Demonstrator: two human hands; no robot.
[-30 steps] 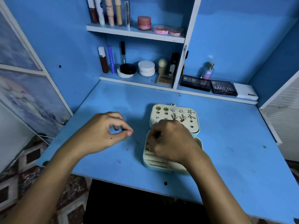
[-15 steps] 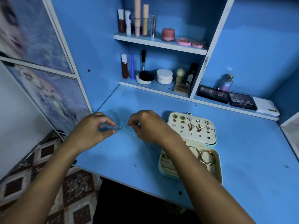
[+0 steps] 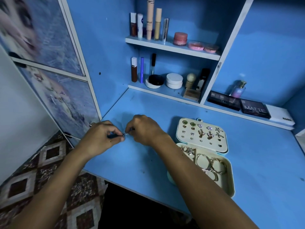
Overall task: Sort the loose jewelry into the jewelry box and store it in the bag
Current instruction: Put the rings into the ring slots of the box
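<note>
I have both hands over the tabletop (image 3: 257,162) at about 10 o'clock from the jewelry box (image 3: 228,180), well apart from it. My left hand (image 3: 100,138) is curled tight, thumb and forefinger pinched on something small and dark that I cannot make out. My right hand (image 3: 145,129) is pinched narrow too, and between the two sets of fingertips sits a small ring (image 3: 126,132), silvery, touching both pinches. Whether it is one piece or two linked bits I cannot tell.

That ring looks very light and stiff, thin metal, smooth enough to slip out of dry fingertips and roll off the near edge. I would hold it across the band with the pads of thumb and forefinger, not by the edge, and press only gently since a thin hoop might bend.

The box lies open at 3 o'clock from my hands, its lid (image 3: 202,134) tilted back and studded with earrings (image 3: 201,133) in rows, a few holes at its right side bare. The tray below holds hoops (image 3: 217,166) and a flower-shaped piece (image 3: 189,151); my right forearm hides its near-left part. I see no bag anywhere, so the storing step looks a good way off.
</note>
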